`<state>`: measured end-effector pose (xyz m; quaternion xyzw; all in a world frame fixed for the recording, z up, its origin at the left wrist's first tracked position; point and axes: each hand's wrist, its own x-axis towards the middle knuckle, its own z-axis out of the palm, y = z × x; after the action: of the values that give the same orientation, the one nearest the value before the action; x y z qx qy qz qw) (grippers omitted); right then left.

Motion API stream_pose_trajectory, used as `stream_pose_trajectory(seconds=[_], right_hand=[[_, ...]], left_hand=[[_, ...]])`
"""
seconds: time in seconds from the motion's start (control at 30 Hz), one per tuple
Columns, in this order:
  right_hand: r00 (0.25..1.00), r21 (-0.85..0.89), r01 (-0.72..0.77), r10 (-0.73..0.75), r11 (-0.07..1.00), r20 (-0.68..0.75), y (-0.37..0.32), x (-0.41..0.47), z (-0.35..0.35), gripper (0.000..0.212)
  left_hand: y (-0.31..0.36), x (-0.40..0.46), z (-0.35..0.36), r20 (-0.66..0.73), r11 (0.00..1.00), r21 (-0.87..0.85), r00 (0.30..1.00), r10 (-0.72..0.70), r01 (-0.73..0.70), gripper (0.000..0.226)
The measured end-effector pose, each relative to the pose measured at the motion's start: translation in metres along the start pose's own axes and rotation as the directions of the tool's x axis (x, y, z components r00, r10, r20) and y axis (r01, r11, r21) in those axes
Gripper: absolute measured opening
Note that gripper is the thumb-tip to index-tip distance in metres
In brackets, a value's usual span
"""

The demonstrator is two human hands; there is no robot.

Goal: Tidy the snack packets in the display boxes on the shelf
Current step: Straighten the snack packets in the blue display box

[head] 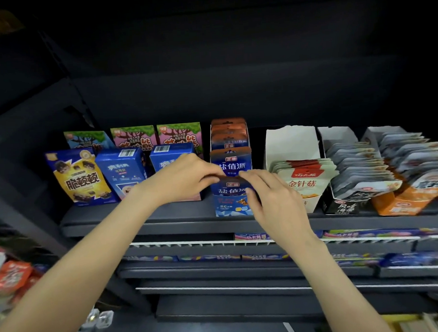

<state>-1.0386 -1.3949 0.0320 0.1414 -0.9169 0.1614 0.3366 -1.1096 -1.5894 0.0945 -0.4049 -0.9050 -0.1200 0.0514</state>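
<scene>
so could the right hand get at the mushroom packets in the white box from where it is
Probably yes. The right hand sits at the blue packet, and the white box stands directly beside it on the same shelf. The mushroom packets stand exposed at its open front, with nothing between.

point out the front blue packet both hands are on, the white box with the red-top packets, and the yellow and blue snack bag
front blue packet [229, 190], head view, on its printed front below the fingers
white box [291, 144], head view, on its bare back wall
yellow and blue snack bag [80, 182], head view, on its front lettering
</scene>
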Motion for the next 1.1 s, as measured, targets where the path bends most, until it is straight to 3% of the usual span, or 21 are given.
stream_pose_trajectory(seconds=[0.13,0.23,0.37,0.47,0.53,0.67,0.77,0.97,1.1], right_hand=[[1.0,0.04,-0.004,0.004,0.999,0.001,-0.005,0.001,-0.003,0.042],[1.0,0.079,-0.001,0.003,0.997,-0.017,-0.008,0.004,-0.007,0.042],[1.0,0.111,-0.025,0.025,0.993,0.0,-0.011,0.009,-0.012,0.058],[0.998,0.154,-0.07,0.07,0.986,0.007,-0.011,0.009,-0.013,0.072],[0.995,0.171,-0.098,0.099,0.98,0.006,-0.009,0.008,-0.012,0.068],[0.995,0.065,-0.052,0.057,0.997,-0.078,-0.008,0.011,-0.01,0.033],[0.994,0.062,-0.034,0.04,0.998,-0.098,-0.012,0.019,-0.011,0.034],[0.975,0.041,0.091,-0.081,0.995,-0.205,-0.036,0.049,-0.005,0.037],[0.995,-0.048,0.07,-0.073,0.996,-0.064,-0.066,0.07,0.013,0.085]], left_hand=[[-0.001,0.001,-0.003,-0.11,0.967,-0.225,0.983,-0.15,0.123,0.011],[0.0,0.002,-0.008,-0.039,0.84,-0.498,0.963,-0.268,0.214,0.01],[0.001,0.0,-0.015,-0.022,0.662,-0.722,0.949,-0.315,0.203,0.01],[0.004,0.002,-0.018,-0.181,0.675,-0.727,0.915,-0.361,0.122,0.012],[0.004,0.003,-0.02,-0.313,0.717,-0.693,0.865,-0.393,0.075,0.014],[0.0,0.007,-0.022,-0.504,0.809,-0.579,0.735,-0.454,0.103,0.011],[-0.002,0.008,-0.028,-0.618,0.831,-0.547,0.621,-0.482,0.101,0.009],[-0.008,-0.006,-0.043,-0.62,0.683,-0.729,0.384,-0.684,0.039,0.01],[0.003,-0.015,-0.052,-0.504,0.492,-0.861,0.352,-0.788,-0.131,0.009]])
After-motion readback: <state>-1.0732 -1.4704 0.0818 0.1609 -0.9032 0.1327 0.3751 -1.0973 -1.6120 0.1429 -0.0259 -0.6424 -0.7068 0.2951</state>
